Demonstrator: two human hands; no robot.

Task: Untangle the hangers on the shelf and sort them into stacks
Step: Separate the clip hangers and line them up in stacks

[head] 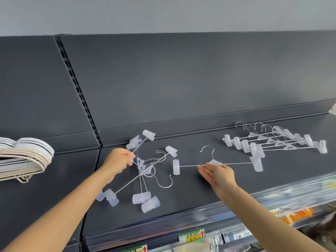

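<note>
Clear clip hanger in R hand, L hand grips tangle

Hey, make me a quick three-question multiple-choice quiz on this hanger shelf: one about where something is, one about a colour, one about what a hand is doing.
1. Where on the shelf does the stack of white hangers lie?
A. far left
B. far right
C. centre front

2. What colour are the clips on the wire hangers?
A. red
B. black
C. pale and translucent

3. What does the right hand hold?
A. nothing
B. one separate clip hanger, by its middle
C. a white hanger from the stack

Answers:
1 A: the stack sits at the left edge of the view.
2 C: the dark shelf shows faintly through them.
3 B: thumb and fingers pinch its centre piece, while the left hand grips the tangled bunch.
</note>
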